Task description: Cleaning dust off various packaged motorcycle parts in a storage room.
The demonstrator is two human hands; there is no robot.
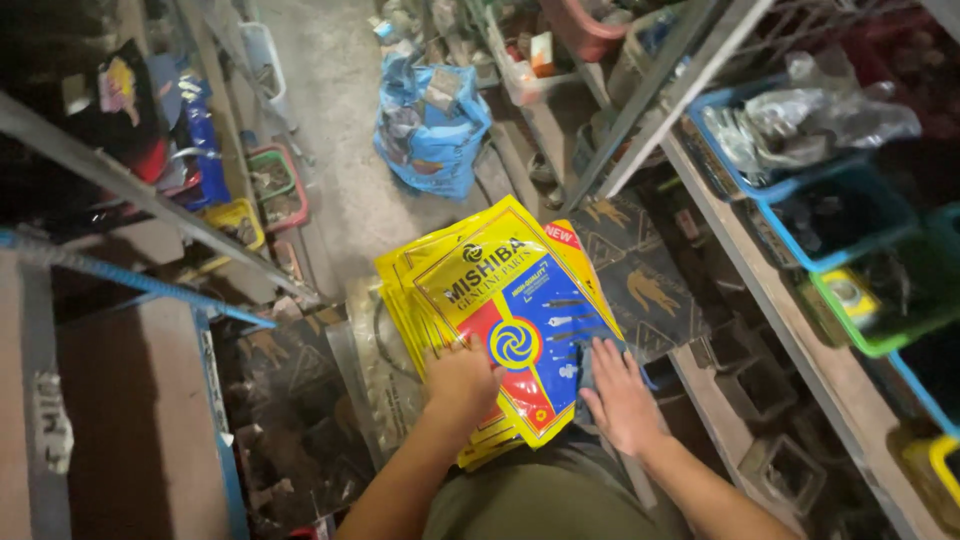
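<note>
Holding: a stack of yellow packets (500,300) with red and blue panels rests on the person's lap, fanned a little at the edges.
Left hand (458,378): curled over the near left part of the top packet, fingers bent and pressing down on it; whether the thumb is hooked under an edge cannot be told.
Right hand (620,395): laid flat on the lower right corner of the stack, fingers stretched out and slightly spread, not clasping anything.
Beneath: dark printed packets (645,275) lie under and beside the yellow ones.
Around: a blue plastic bag (432,125) sits on the floor ahead; a shelf (790,330) on the right carries blue and green bins (880,290); a metal frame (150,200) runs along the left.
Risk: the packets look glossy and loosely stacked, so the pile could likely slide off the lap toward the floor if either palm eases its pressure.
Risk: an elbow swung wide might knock the shelf edge.
</note>
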